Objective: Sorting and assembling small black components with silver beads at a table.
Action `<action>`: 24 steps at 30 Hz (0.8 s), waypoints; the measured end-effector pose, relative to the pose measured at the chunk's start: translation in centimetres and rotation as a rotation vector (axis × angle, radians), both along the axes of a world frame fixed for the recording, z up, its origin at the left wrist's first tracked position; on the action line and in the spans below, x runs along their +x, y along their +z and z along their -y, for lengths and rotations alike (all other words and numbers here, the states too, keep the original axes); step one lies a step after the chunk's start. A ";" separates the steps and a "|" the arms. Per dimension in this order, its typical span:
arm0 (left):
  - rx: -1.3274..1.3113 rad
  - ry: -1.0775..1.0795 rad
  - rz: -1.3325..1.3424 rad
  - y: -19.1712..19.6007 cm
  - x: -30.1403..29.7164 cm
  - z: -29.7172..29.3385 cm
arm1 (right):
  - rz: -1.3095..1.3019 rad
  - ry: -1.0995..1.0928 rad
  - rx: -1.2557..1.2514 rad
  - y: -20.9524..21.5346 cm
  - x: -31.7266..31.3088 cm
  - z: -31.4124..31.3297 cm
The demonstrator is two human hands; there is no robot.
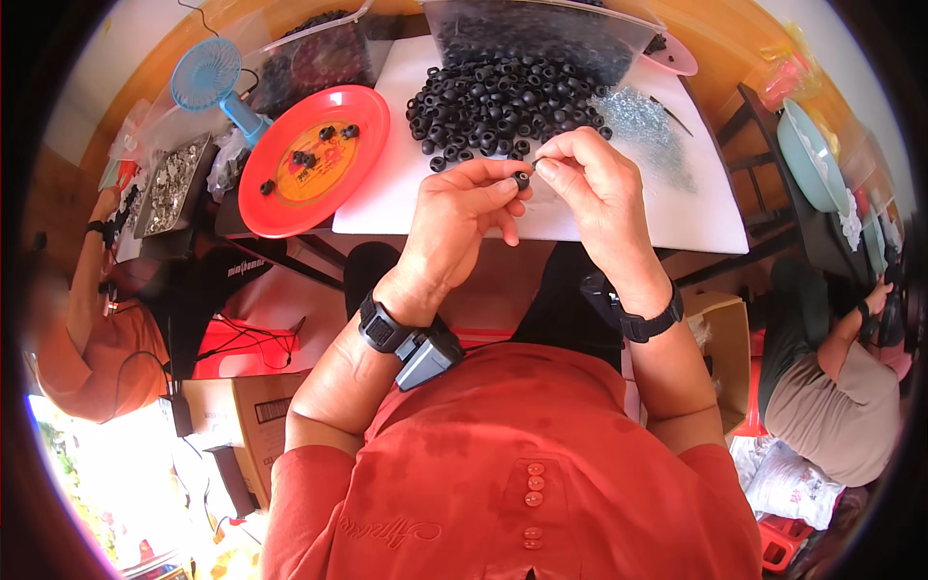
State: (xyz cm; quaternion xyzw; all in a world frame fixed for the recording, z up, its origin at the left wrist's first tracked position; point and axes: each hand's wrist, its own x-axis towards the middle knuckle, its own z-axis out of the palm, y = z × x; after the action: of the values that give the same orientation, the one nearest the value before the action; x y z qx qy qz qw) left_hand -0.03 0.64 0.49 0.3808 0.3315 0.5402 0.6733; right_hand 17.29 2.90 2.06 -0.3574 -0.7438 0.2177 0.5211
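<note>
Near the front of the white tabletop, my left hand point(464, 217) pinches a small black ring-like part point(522, 180) between thumb and fingers. Close beside it, my right hand point(597, 188) is closed in a pinch, thumb against forefinger; whatever sits between those fingertips is too small to name. Just beyond both hands spreads a heap of the same black parts point(507, 101), each with a round hole. Right of the heap lies a scatter of tiny clear, bluish pieces point(648, 130).
A red plate point(362, 116) with several black parts stands at the left, beside a blue fan point(208, 75). A clear plastic bin point(619, 39) rises behind the heap. Co-workers sit on both sides, one with an orange sleeve point(121, 353). A cardboard box point(227, 416) stands lower left.
</note>
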 end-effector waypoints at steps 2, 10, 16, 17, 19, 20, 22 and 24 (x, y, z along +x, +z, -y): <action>-0.015 -0.015 0.038 -0.1 -0.1 0.0 | -0.006 0.028 -0.005 -0.1 -0.4 -0.1; -0.002 -0.022 0.056 -0.7 -0.3 0.0 | -0.065 0.117 -0.160 -0.2 -2.0 0.0; -0.023 -0.007 0.007 0.0 -0.3 0.4 | 0.014 0.014 -0.032 0.7 -1.0 -0.2; -0.036 -0.015 -0.012 0.1 -0.3 0.5 | 0.064 0.001 -0.053 1.1 -0.8 -0.1; -0.029 -0.012 -0.016 0.1 -0.3 0.4 | 0.101 0.007 -0.034 1.1 -0.6 -0.1; -0.021 -0.010 -0.023 0.0 -0.2 0.4 | 0.136 0.011 -0.014 1.1 -0.6 -0.2; -0.020 0.002 -0.027 0.0 -0.1 0.4 | 0.177 0.009 0.004 1.1 -0.7 -0.1; -0.019 0.015 -0.033 -0.1 0.0 0.4 | 0.216 0.007 0.023 1.1 -0.7 -0.2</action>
State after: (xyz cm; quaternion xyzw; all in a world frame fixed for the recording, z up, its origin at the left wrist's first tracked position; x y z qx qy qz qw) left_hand -0.04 0.23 0.37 0.3807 0.3502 0.5357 0.6674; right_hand 16.62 3.07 3.17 -0.3700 -0.7993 0.1714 0.4414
